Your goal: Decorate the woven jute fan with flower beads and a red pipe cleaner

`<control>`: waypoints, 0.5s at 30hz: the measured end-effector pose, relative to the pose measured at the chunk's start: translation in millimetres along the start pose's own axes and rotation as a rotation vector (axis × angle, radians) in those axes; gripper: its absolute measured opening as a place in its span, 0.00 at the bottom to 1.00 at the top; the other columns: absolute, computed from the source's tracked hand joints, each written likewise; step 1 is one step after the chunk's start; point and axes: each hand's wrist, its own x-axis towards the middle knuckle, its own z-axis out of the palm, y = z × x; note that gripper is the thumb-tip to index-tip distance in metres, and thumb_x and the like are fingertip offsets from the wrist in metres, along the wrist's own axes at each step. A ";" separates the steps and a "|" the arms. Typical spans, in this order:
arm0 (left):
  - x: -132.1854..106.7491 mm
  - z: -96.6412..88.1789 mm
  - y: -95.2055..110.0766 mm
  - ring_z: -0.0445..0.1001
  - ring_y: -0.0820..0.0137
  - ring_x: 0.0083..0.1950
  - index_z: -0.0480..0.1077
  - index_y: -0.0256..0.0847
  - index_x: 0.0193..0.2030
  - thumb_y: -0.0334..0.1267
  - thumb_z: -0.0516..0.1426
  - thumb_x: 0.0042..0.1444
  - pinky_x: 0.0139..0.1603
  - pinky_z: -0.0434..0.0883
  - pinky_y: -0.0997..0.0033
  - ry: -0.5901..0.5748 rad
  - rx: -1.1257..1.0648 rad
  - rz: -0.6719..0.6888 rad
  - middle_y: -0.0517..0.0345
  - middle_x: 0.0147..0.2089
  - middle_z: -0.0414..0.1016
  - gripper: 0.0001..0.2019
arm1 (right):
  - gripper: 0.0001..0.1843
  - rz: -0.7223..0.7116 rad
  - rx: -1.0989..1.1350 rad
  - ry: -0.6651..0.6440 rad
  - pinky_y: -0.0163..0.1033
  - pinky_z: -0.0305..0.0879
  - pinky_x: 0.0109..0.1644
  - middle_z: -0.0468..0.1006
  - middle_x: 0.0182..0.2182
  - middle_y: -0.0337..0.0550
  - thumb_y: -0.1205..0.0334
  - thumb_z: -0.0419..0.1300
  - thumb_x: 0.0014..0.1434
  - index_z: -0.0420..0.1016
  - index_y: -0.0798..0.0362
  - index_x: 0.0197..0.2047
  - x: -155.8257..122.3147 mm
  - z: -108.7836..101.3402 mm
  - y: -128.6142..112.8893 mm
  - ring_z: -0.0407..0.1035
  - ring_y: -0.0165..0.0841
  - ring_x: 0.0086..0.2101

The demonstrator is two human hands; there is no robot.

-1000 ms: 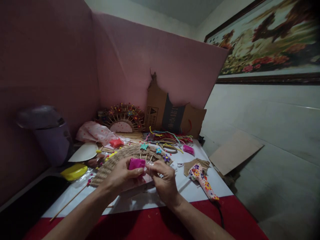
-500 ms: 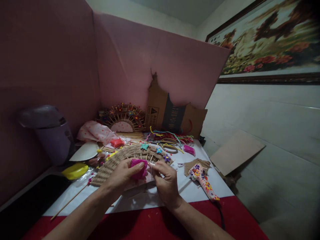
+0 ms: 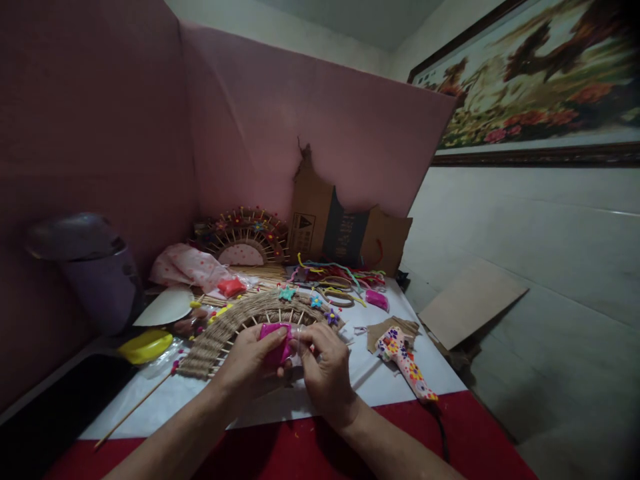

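Magenta packet: the magenta packet (image 3: 271, 345) is held up at the near middle of the table (image 3: 165, 417), between both hands, in front of the woven arch.
Left hand: left hand (image 3: 247, 360) closed on the packet from the left, thumb lying across its face.
Right hand: right hand (image 3: 327, 367) closed, thumb and fingers pinching the clear wrapper (image 3: 296, 335) at the packet's right side.
Woven arch: tan woven arch (image 3: 220, 328) lies just beyond the hands, thin sticks showing along its inner curve; teal, blue and purple flowers (image 3: 315, 301) on its far and right parts.
Right side: glue gun (image 3: 406, 363) in patterned covering, its front end over a cardboard scrap (image 3: 393, 325); farther off, a second magenta packet (image 3: 377, 300).
Far middle: scissors (image 3: 336, 301) near a bundle of coloured fuzzy stems (image 3: 320, 269); a torn cardboard sheet (image 3: 315, 230) stands upright behind.
Far left: second arch (image 3: 242, 253) upright, with dotted cloth (image 3: 185, 265) and red packet (image 3: 231, 287) nearer.
Left side: yellow packet (image 3: 146, 346) near a white plate (image 3: 163, 307); a loose stick (image 3: 131, 411) slants toward the near edge.
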 end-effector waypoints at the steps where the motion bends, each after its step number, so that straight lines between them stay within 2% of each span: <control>1: 0.0 -0.1 0.4 0.69 0.76 0.20 0.70 0.33 0.31 0.42 0.65 0.41 0.19 0.64 0.79 0.009 0.009 -0.005 0.57 0.24 0.73 0.14 | 0.05 0.005 -0.007 -0.002 0.37 0.58 0.35 0.72 0.26 0.42 0.69 0.56 0.57 0.71 0.53 0.30 0.0 0.2 0.4 0.65 0.33 0.31; 7: 0.0 -0.2 0.6 0.68 0.76 0.20 0.69 0.34 0.30 0.42 0.65 0.40 0.21 0.65 0.77 0.062 0.041 0.012 0.59 0.22 0.72 0.15 | 0.06 0.023 -0.002 -0.037 0.37 0.59 0.35 0.71 0.27 0.42 0.67 0.56 0.58 0.69 0.53 0.28 -0.3 1.8 2.1 0.64 0.33 0.32; 12: 0.1 -1.6 3.6 0.67 0.77 0.20 0.69 0.35 0.30 0.41 0.64 0.43 0.22 0.67 0.77 0.077 -0.031 0.007 0.60 0.22 0.71 0.13 | 0.06 0.183 0.128 0.090 0.34 0.60 0.33 0.72 0.28 0.40 0.64 0.54 0.60 0.70 0.53 0.32 1.0 1.0 1.4 0.65 0.30 0.30; 15: -1.2 -1.6 4.9 0.67 0.77 0.21 0.69 0.35 0.30 0.40 0.64 0.42 0.22 0.67 0.77 0.084 -0.071 0.009 0.61 0.22 0.71 0.12 | 0.06 0.216 0.173 0.097 0.34 0.60 0.35 0.72 0.29 0.40 0.63 0.55 0.60 0.70 0.53 0.32 3.1 -0.2 2.1 0.66 0.30 0.31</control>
